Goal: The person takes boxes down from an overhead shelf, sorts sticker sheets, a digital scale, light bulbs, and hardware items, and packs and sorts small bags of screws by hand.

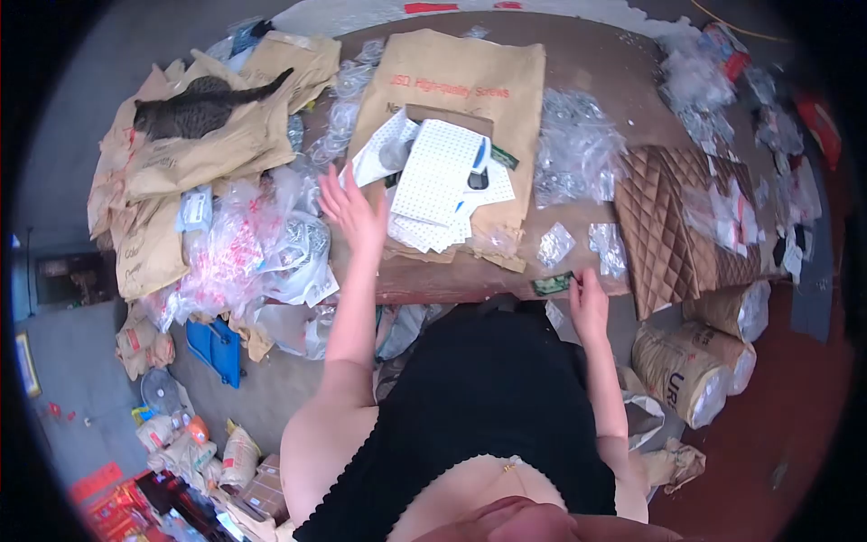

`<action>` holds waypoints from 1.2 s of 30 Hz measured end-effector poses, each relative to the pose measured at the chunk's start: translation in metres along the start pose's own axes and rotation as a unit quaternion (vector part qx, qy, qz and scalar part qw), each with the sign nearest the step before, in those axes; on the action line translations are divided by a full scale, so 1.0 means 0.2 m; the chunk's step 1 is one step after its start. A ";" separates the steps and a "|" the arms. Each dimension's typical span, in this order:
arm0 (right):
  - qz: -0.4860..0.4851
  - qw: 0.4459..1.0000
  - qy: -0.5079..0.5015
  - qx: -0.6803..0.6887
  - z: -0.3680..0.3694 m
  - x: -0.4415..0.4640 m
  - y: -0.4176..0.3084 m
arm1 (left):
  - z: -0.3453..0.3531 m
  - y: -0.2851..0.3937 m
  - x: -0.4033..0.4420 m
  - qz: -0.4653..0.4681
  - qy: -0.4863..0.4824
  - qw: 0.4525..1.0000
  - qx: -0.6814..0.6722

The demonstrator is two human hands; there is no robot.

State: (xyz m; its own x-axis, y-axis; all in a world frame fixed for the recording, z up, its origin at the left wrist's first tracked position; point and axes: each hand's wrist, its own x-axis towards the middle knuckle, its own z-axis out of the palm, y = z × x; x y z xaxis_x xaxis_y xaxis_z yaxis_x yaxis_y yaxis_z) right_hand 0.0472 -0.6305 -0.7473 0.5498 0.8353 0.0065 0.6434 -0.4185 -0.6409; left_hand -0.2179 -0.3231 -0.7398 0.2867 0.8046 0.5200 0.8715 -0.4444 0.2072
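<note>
My left hand (354, 213) is open, its fingers spread at the left edge of a pile of white printed sheets (438, 172). The sheets lie on a flat brown paper sack (465, 68) with red lettering. Near the table's front edge, my right hand (590, 305) pinches the right end of a small green printed piece (551, 285); whether it is a card or a packet is unclear. Just beyond it are two small clear bags of metal parts, one (556, 245) on the left and one (607, 248) on the right. A similar green piece (504, 158) shows beside the sheets.
Clear bags of small hardware (576, 144) are heaped right of the sack. A brown quilted cloth (664, 226) hangs over the table's front edge. At left, a tabby cat (203, 107) lies on brown sacks (217, 163), near crumpled plastic bags (239, 239). Full sacks (682, 370) stand below right.
</note>
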 end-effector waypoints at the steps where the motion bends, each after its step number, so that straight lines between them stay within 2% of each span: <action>1: 0.035 0.999 -0.004 0.007 0.01 -0.01 0.02 | 0.00 -0.05 0.07 -0.027 0.037 0.999 0.001; 3: 0.049 0.999 -0.022 0.006 0.06 -0.03 0.05 | 0.04 -0.17 0.16 -0.061 0.073 0.995 0.006; 5: 0.051 0.997 -0.024 0.060 0.10 -0.02 0.05 | 0.11 -0.27 0.20 -0.141 -0.151 0.969 -0.132; 6: 0.047 0.997 -0.024 0.060 0.11 -0.01 0.04 | 0.13 -0.27 0.16 -0.038 -0.090 0.993 -0.068; 7: 0.044 0.997 -0.035 0.062 0.12 0.00 0.03 | 0.15 -0.25 0.12 -0.040 -0.086 0.993 -0.067; 9: 0.038 0.996 -0.045 0.063 0.13 0.02 0.02 | 0.16 -0.17 0.04 0.010 -0.158 0.987 -0.025; 11: 0.024 0.998 -0.039 0.053 0.13 0.04 0.01 | 0.21 -0.15 -0.09 0.008 -0.240 0.971 0.015; 12: 0.020 0.998 -0.039 0.053 0.14 0.06 0.02 | 0.23 -0.18 -0.13 0.005 -0.237 0.971 0.015; 14: 0.038 0.996 -0.056 0.050 0.19 0.08 0.06 | 0.27 -0.21 -0.19 0.067 -0.326 0.938 0.093; 15: 0.037 0.997 -0.055 0.049 0.22 0.10 0.08 | 0.23 -0.20 -0.18 0.067 -0.325 0.939 0.092; 16: 0.111 0.972 -0.092 0.183 0.25 0.14 0.10 | 0.18 -0.19 -0.16 0.062 -0.324 0.943 0.029; 17: 0.182 0.923 -0.128 0.313 0.28 0.20 0.11 | 0.13 -0.18 -0.13 0.056 -0.323 0.944 -0.033; 18: 0.182 0.924 -0.128 0.311 0.30 0.25 0.08 | 0.07 -0.14 -0.09 0.055 -0.322 0.944 -0.034; 20: 0.170 0.883 -0.100 0.426 0.40 0.38 -0.01 | -0.03 -0.11 -0.03 0.000 -0.153 0.983 -0.104; 21: 0.151 0.877 -0.107 0.443 0.45 0.44 -0.08 | -0.01 -0.13 -0.03 -0.002 -0.151 0.983 -0.102; 23: 0.131 0.871 -0.117 0.459 0.55 0.51 -0.25 | 0.05 -0.22 -0.05 -0.074 -0.056 0.987 -0.130; 24: 0.104 0.872 -0.207 0.432 0.57 0.55 -0.36 | 0.13 -0.28 -0.11 -0.076 -0.053 0.987 -0.128; 25: 0.073 0.864 -0.296 0.400 0.58 0.57 -0.42 | 0.23 -0.34 -0.18 -0.136 -0.091 0.976 -0.144; 26: 0.069 0.864 -0.298 0.400 0.60 0.59 -0.42 | 0.27 -0.39 -0.21 -0.194 -0.127 0.959 -0.160; 27: -0.072 0.953 -0.150 0.255 0.65 0.59 -0.37 | 0.24 -0.40 -0.21 -0.196 -0.124 0.960 -0.159; 28: -0.208 0.974 0.009 0.091 0.69 0.61 -0.32 | 0.20 -0.40 -0.21 -0.244 -0.221 0.924 -0.193; 29: -0.215 0.973 0.005 0.088 0.76 0.64 -0.15 | 0.18 -0.39 -0.22 -0.290 -0.314 0.875 -0.227; 31: -0.010 0.976 0.004 0.216 0.90 0.73 0.25 | 0.19 -0.41 -0.23 -0.310 -0.326 0.859 -0.246; 32: -0.016 0.977 -0.003 0.213 0.90 0.74 0.32 | 0.20 -0.42 -0.23 -0.323 -0.340 0.843 -0.262; 34: 0.063 0.956 -0.109 0.265 0.88 0.76 0.36 | 0.14 -0.39 -0.18 -0.338 -0.353 0.831 -0.267; 35: 0.050 0.957 -0.116 0.263 0.90 0.78 0.36 | 0.11 -0.40 -0.16 -0.343 -0.373 0.819 -0.269; 36: 0.116 0.948 -0.095 0.279 0.92 0.80 0.34 | 0.13 -0.43 -0.16 -0.351 -0.361 0.820 -0.271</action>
State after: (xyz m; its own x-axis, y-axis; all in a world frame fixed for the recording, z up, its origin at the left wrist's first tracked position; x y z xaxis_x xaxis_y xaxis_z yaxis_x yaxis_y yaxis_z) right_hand 0.0806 -0.4598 -0.9313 0.5015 0.8153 -0.2896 0.1047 -0.3895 -0.9151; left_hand -0.2913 -0.3002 -0.7966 0.1221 0.8737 -0.4709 0.6738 0.2755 0.6857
